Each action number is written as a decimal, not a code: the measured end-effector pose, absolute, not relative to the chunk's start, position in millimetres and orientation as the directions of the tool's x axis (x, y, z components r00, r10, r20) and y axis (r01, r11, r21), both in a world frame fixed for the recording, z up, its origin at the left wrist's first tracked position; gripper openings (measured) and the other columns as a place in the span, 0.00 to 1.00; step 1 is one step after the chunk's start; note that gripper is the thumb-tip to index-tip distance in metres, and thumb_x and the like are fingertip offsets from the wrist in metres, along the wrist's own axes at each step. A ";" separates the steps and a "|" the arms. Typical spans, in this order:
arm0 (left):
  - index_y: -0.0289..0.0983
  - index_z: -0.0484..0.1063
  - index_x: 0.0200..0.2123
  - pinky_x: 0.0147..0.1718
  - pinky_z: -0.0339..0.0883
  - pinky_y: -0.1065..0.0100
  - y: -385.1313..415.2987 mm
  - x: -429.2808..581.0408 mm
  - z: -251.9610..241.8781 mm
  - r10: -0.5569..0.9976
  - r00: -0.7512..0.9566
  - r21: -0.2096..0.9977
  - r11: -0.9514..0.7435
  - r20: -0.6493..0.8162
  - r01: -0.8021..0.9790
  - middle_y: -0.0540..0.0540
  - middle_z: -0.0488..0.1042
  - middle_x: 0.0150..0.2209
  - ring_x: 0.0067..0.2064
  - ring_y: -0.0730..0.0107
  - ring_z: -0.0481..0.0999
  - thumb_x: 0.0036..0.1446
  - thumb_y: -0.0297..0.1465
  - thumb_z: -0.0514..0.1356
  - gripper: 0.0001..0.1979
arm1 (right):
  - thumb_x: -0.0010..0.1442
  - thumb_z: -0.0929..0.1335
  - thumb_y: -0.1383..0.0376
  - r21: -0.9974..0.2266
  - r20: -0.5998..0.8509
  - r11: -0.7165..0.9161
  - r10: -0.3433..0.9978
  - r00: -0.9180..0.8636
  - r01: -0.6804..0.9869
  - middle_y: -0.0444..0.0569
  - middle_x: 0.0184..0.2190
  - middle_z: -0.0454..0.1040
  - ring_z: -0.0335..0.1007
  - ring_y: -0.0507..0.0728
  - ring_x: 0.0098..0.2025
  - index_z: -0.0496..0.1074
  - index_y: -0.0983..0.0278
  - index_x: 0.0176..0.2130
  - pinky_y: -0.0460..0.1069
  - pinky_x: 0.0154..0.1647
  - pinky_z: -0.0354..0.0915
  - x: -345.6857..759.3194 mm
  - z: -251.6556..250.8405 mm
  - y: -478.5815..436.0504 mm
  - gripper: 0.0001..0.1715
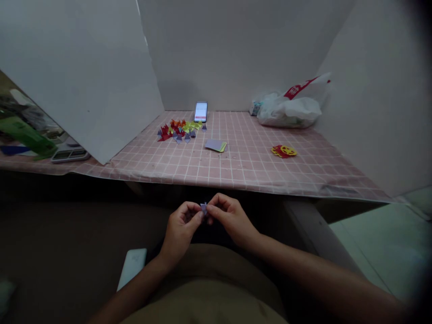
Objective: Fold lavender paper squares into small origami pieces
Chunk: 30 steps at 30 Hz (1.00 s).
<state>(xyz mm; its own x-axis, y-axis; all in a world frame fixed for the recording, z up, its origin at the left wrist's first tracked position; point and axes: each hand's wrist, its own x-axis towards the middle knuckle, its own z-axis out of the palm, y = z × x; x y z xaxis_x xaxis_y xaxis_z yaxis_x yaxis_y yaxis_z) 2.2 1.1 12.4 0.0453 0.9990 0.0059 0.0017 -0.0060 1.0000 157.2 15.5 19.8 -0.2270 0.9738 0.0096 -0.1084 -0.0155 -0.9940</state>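
Observation:
A small folded piece of purple paper (204, 207) is pinched between both hands, held over my lap in front of the table edge. My left hand (182, 225) grips its left side with thumb and forefinger. From the right, my right hand (231, 217) pinches the other side, fingertips nearly meeting the left ones. Part of the paper is hidden by the fingers. On the table beyond lies a short stack of square paper sheets (215, 144), purple on top with yellow-green beneath. To its left stands a cluster of folded paper pieces (176, 131) in red, orange, yellow and purple.
A phone (200, 111) leans at the back wall. Red and yellow cut-out shapes (284, 151) lie at right, a white plastic bag (290, 110) behind them. A white panel (84, 72) stands at left, beside a digital scale (70, 154). A pale flat object (132, 266) lies by my left forearm.

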 end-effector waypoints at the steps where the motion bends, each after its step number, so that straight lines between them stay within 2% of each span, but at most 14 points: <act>1: 0.36 0.73 0.32 0.32 0.69 0.69 1.4 2.3 12.8 0.999 0.046 1.000 0.001 -0.001 -0.011 0.49 0.76 0.29 0.31 0.69 0.75 0.52 0.34 0.65 0.08 | 0.57 0.70 0.61 -0.993 0.000 -0.028 0.973 -0.232 -0.116 0.41 0.22 0.71 0.67 0.51 0.25 0.68 0.64 0.28 0.48 0.30 0.63 157.1 19.6 15.9 0.11; 12: 0.36 0.73 0.29 0.30 0.66 0.70 3.5 1.6 12.0 0.998 0.053 0.999 0.045 -0.045 0.002 0.51 0.73 0.26 0.28 0.72 0.71 0.52 0.34 0.65 0.08 | 0.56 0.70 0.62 -0.987 -0.044 -0.087 0.954 -0.296 -0.134 0.41 0.22 0.71 0.67 0.50 0.24 0.69 0.64 0.28 0.47 0.29 0.63 155.6 16.1 17.5 0.09; 17: 0.36 0.74 0.30 0.32 0.66 0.70 2.1 -1.2 13.7 0.999 0.027 0.995 -0.026 0.023 0.100 0.50 0.73 0.26 0.30 0.71 0.71 0.57 0.35 0.61 0.08 | 0.57 0.68 0.66 -0.997 0.054 0.066 0.968 -0.244 0.041 0.42 0.22 0.70 0.65 0.51 0.25 0.69 0.64 0.27 0.47 0.28 0.59 155.2 15.9 14.9 0.07; 20: 0.36 0.74 0.30 0.33 0.66 0.70 1.4 -2.0 13.7 0.999 0.033 0.993 -0.036 0.032 0.117 0.50 0.74 0.27 0.31 0.71 0.71 0.59 0.36 0.60 0.10 | 0.58 0.67 0.67 -0.987 0.105 0.129 0.967 -0.231 0.091 0.42 0.23 0.70 0.64 0.51 0.26 0.69 0.64 0.27 0.47 0.28 0.59 155.0 14.9 13.7 0.07; 25: 0.36 0.74 0.31 0.33 0.65 0.71 1.4 -2.8 9.6 0.998 0.034 0.991 -0.050 0.046 0.127 0.50 0.74 0.28 0.31 0.71 0.71 0.59 0.35 0.61 0.09 | 0.59 0.67 0.66 -0.987 0.105 0.130 0.965 -0.241 0.091 0.42 0.23 0.69 0.64 0.51 0.26 0.69 0.64 0.28 0.47 0.29 0.60 155.9 15.0 14.2 0.08; 30: 0.36 0.75 0.31 0.33 0.64 0.71 0.7 -3.8 7.0 0.989 0.013 0.963 -0.147 0.148 0.225 0.50 0.74 0.29 0.32 0.72 0.71 0.59 0.32 0.61 0.07 | 0.62 0.66 0.62 -0.996 0.074 0.087 0.953 -0.293 0.030 0.43 0.22 0.69 0.65 0.52 0.26 0.69 0.64 0.29 0.48 0.30 0.61 157.6 18.0 15.4 0.11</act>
<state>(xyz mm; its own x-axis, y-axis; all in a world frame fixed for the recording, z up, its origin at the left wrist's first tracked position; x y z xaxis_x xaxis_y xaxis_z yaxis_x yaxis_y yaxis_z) -3.8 0.7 7.0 0.0127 0.9889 0.1481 0.2253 -0.1472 0.9631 157.6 15.4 18.0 -0.2927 0.9533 0.0741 0.0304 0.0867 -0.9958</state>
